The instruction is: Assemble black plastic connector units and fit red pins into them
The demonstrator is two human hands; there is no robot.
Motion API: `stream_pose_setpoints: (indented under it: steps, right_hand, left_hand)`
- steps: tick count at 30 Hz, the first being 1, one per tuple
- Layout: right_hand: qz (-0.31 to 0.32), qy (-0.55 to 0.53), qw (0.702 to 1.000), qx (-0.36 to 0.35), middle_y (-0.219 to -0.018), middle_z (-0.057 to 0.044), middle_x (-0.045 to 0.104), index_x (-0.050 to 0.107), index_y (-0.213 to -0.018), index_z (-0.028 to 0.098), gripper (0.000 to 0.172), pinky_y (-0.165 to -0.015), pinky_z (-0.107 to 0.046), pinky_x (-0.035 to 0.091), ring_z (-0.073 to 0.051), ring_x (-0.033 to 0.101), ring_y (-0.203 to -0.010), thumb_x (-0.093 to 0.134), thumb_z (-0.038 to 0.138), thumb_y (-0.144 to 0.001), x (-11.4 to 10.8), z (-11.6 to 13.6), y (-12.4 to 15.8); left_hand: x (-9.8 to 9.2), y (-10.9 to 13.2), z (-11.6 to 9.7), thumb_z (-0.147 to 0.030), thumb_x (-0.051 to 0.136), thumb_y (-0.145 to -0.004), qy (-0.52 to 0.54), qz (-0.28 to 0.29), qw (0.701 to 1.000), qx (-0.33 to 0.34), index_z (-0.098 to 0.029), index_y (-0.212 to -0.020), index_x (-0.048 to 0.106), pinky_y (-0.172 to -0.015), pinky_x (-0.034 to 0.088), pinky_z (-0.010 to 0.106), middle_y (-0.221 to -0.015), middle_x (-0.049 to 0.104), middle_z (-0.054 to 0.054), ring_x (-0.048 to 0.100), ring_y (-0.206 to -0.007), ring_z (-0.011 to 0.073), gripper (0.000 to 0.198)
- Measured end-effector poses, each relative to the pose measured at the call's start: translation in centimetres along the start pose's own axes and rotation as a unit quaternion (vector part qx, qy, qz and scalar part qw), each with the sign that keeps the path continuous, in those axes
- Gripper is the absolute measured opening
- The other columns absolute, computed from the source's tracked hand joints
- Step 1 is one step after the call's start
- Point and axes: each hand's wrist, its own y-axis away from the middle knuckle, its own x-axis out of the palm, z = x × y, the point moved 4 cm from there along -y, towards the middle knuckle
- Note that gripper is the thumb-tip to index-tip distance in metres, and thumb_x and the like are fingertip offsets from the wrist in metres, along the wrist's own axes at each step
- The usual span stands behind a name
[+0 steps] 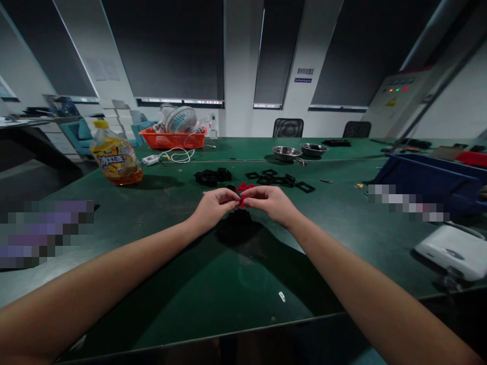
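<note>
My left hand (214,207) and my right hand (273,204) meet over the middle of the green table (182,299). Thumb and forefinger of each are pinched on a small red part (242,202), whose exact kind I cannot make out. More red pieces (245,186) show just beyond my fingertips. Below the hands sits a dark block-like part (240,217), partly in shadow. Several black blocks (213,176) are heaped beyond my left hand, and several flat black frames (276,179) lie scattered beyond my right.
A bottle of amber liquid (114,154) stands at left, near an orange basket (173,139) holding a fan. Two metal bowls (287,152) are farther back. At right are a blue bin (429,177) and a white device (454,249). A small white piece (282,296) lies near the front edge.
</note>
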Motion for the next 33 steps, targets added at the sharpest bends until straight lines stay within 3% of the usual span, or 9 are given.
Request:
stream_pose_setpoints:
  steps: [7,14,20,33]
  right_hand:
    - [0.018,0.006,1.000,-0.003,-0.082,-0.004,0.074,0.074,-0.085,0.016,0.017,-0.080,-0.033,0.052,-0.015,0.066,-0.075,0.070,0.021,-0.070,-0.5,-0.6,-0.2]
    - [0.005,0.043,0.999,-0.012,-0.084,-0.006,0.074,0.073,-0.087,0.015,0.021,-0.078,-0.034,0.052,-0.017,0.067,-0.077,0.072,0.027,-0.070,-1.4,-1.3,-0.4]
    - [0.036,0.079,0.995,-0.039,-0.087,-0.006,0.073,0.073,-0.089,0.016,0.020,-0.076,-0.033,0.052,-0.017,0.067,-0.078,0.070,0.028,-0.073,-1.0,-1.5,-0.3]
    - [0.043,0.177,0.981,-0.067,-0.087,-0.005,0.073,0.073,-0.089,0.018,0.016,-0.074,-0.032,0.053,-0.016,0.067,-0.079,0.067,0.015,-0.075,0.2,-1.3,0.0]
  left_hand:
    - [0.4,0.2,0.1,-0.028,0.067,-0.074,-0.010,0.001,1.000,-0.004,-0.014,-0.083,0.068,-0.078,0.054,0.033,-0.082,0.071,0.005,0.067,-0.078,0.0177,0.017]
    - [0.1,1.0,-0.5,-0.029,0.060,-0.082,-0.093,-0.010,0.996,-0.003,-0.010,-0.103,0.066,-0.089,0.052,0.038,-0.104,0.070,0.013,0.067,-0.095,0.0213,0.029]
    - [0.8,1.7,-0.4,-0.036,0.071,-0.076,-0.244,0.096,0.964,-0.043,-0.015,-0.110,0.067,-0.095,0.048,0.042,-0.114,0.068,0.012,0.063,-0.105,0.0275,0.040]
    - [1.2,1.6,0.0,-0.031,0.069,-0.077,-0.318,0.115,0.941,-0.020,-0.014,-0.103,0.069,-0.090,0.048,0.042,-0.106,0.070,0.012,0.063,-0.100,0.0292,0.031]
